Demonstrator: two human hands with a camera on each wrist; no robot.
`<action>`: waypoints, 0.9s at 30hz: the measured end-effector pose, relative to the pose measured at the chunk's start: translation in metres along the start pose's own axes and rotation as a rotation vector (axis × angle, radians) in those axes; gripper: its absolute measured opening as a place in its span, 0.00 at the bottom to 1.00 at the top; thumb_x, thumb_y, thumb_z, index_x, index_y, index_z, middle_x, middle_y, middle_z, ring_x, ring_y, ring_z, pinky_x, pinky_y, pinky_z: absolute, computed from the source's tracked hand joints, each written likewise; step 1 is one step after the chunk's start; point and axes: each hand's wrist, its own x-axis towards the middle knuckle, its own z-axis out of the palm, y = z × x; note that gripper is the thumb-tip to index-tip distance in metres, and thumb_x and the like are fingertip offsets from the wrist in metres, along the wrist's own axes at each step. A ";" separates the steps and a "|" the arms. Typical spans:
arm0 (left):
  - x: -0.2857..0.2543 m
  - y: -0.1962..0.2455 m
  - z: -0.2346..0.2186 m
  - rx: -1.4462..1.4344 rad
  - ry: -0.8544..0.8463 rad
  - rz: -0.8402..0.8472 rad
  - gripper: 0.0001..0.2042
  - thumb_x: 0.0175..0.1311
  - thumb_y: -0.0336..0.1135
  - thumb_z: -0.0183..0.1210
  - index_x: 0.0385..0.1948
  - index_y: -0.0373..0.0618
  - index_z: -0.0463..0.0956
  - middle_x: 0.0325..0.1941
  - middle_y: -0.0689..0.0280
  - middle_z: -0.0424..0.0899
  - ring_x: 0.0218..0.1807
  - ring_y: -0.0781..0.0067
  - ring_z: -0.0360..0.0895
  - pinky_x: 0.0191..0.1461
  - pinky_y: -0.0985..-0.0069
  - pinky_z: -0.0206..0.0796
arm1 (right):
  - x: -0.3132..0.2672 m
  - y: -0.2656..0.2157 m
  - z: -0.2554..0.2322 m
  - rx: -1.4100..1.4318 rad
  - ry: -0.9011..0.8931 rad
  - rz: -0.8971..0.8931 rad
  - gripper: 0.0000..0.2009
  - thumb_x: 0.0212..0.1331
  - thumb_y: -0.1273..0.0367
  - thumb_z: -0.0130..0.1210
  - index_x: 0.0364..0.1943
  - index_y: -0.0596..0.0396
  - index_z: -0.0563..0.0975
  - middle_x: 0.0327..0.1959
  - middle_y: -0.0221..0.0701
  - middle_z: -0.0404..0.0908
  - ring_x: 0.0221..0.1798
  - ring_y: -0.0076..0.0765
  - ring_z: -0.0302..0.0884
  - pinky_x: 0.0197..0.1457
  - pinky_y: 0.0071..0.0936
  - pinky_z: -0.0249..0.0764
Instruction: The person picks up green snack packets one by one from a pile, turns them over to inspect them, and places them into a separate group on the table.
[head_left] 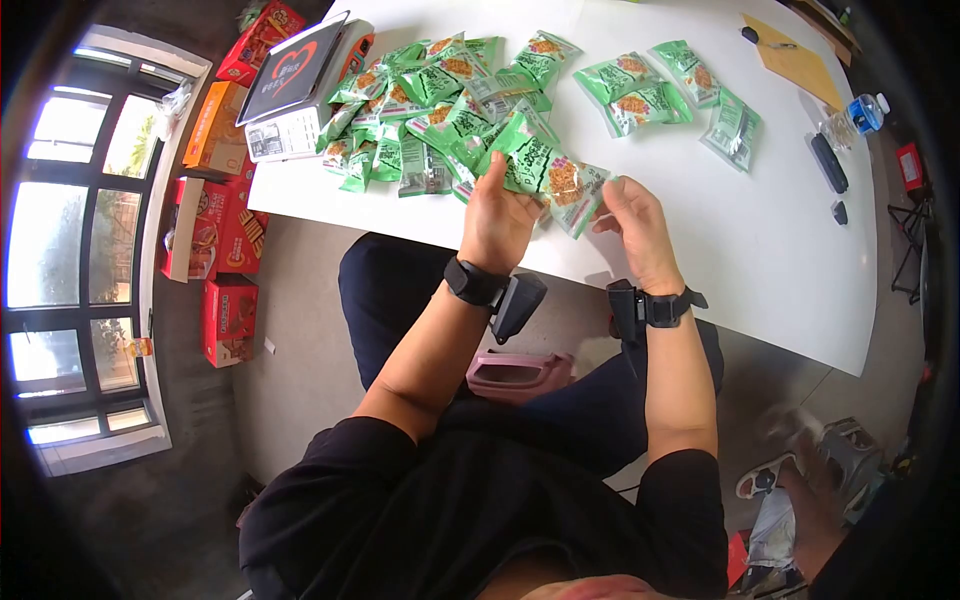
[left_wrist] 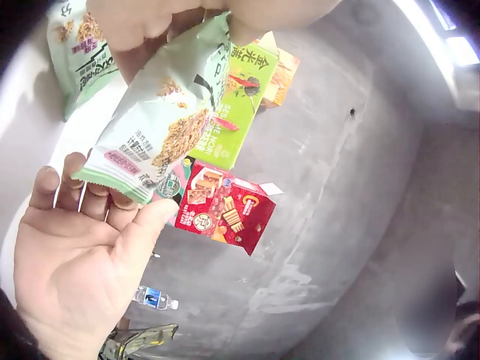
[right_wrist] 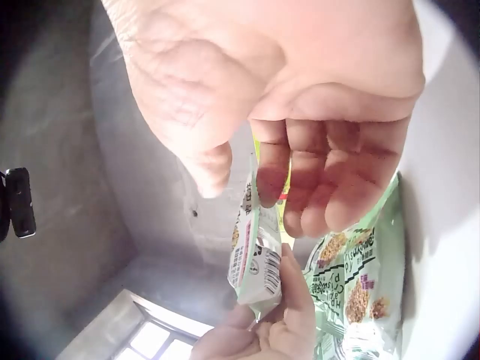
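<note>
A green and white snack packet with a noodle picture is held over the near edge of the white table. My left hand pinches one end of it between thumb and fingers, palm turned up in the left wrist view. The right hand is at the packet's other end. In the right wrist view its thumb stands apart from the fingers, and the packet's end is right beside the index finger. A heap of similar green packets lies just beyond the left hand.
Several more green packets lie right of the heap. A box with a dark cover stands at the table's left. To the right are a plastic bottle, a brown envelope and a black case. Red cartons are stacked leftward.
</note>
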 end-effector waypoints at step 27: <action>0.003 0.010 -0.005 0.037 -0.140 -0.094 0.28 0.73 0.53 0.41 0.64 0.40 0.60 0.60 0.59 0.74 0.60 0.61 0.72 0.67 0.62 0.59 | -0.012 -0.013 0.035 -1.039 0.104 -0.884 0.16 0.35 0.81 0.62 0.31 0.49 0.74 0.50 0.27 0.75 0.54 0.43 0.71 0.55 0.39 0.68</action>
